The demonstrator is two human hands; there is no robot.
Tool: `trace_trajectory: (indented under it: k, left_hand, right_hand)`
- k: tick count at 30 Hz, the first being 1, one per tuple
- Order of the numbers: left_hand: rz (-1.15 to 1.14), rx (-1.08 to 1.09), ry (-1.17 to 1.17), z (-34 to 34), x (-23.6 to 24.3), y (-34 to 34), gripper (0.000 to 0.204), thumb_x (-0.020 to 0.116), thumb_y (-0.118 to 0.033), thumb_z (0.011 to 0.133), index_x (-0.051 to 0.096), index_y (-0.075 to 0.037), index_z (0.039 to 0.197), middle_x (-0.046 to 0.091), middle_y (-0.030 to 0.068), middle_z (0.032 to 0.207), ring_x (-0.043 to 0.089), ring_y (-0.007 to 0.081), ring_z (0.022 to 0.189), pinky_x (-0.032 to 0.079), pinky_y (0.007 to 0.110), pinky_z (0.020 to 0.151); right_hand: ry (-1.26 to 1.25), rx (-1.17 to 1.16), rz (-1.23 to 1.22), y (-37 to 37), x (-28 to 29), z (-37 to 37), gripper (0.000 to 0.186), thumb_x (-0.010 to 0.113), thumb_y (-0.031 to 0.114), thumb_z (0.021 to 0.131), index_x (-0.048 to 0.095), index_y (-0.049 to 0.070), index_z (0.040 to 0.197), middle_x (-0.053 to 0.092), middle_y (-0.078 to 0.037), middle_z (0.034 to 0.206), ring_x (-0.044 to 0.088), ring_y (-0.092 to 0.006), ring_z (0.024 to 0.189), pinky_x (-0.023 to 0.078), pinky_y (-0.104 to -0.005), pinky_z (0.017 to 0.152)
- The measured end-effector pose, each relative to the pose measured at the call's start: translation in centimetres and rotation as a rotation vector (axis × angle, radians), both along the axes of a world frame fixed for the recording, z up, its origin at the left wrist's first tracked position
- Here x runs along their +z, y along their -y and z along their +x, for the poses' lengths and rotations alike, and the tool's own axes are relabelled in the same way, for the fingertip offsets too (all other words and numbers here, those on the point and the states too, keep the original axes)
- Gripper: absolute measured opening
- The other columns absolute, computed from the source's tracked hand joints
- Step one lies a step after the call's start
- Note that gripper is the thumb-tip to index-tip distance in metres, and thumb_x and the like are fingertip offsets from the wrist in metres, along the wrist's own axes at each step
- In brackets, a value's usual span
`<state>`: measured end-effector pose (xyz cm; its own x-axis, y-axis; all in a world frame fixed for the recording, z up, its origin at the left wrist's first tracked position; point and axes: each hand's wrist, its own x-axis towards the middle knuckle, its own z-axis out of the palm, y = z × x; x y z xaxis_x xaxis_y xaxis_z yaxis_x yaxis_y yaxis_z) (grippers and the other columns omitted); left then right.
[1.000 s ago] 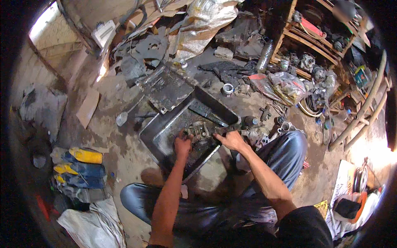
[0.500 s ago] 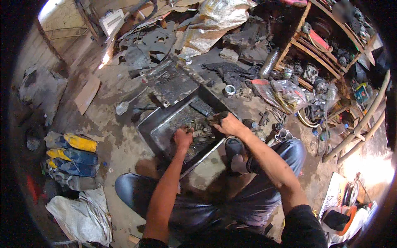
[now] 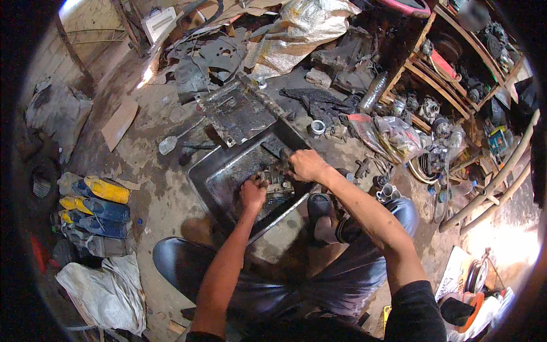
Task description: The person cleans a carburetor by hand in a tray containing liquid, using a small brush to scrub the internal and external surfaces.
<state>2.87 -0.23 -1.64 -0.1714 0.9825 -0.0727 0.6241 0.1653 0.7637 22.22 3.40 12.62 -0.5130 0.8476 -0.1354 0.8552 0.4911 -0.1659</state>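
Grey and greasy, a small lumpy metal engine part (image 3: 274, 185) sits in the middle of a dark, oily metal tray (image 3: 219, 176) on the dirt floor. The tray is a long box shape, and it runs slantwise, from low on the person's left up toward the far right.

The left hand (image 3: 252, 194) is curled closed on the near left side of the engine part — it holds it steady. The right hand (image 3: 307, 164) is closed too, on the far right side of the part, and a dark tool handle (image 3: 272, 147) pokes out of that fist toward the far end of the tray. I cannot tell how the tool tip meets the part, because the hand hides it.

So the part lies right between the 2 hands. Its long side seems to run from the left hand to the right hand, along the same slant as the tray. Both hands touch it, so neither one is nearer. The left arm comes almost straight up from below, and the right arm comes in from the lower right, over the knee in blue jeans (image 3: 364, 262).

Just beyond the tray lies a flat dirty metal plate (image 3: 236, 111). Off to the left, well apart, lie blue and yellow plastic bottles (image 3: 97, 208).
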Motion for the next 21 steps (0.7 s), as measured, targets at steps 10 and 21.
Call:
trace_trajectory:
  k: [10,21]
  left_hand:
    - [-0.172,-0.043,0.210,-0.1,1.5,0.2,0.057,0.074,-0.031,0.072,0.057,-0.004,0.118,0.067,0.0128,0.098,0.064,0.0285,0.091,0.048,0.037,0.081]
    - [-0.086,-0.134,0.351,-0.8,0.7,0.9,0.057,0.075,-0.020,0.072,0.053,-0.001,0.121,0.066,0.0134,0.102,0.062,0.0224,0.097,0.047,0.034,0.081]
  right_hand:
    - [0.131,0.144,-0.124,1.2,-0.3,-2.6,0.029,0.061,0.024,0.070,0.066,0.001,0.086,0.065,-0.020,0.083,0.064,-0.0349,0.081,0.052,-0.0437,0.074]
    - [-0.010,0.084,0.037,-1.3,-0.7,-1.4,0.022,0.063,0.022,0.068,0.067,0.001,0.075,0.065,-0.021,0.080,0.065,-0.0339,0.078,0.052,-0.0439,0.071]
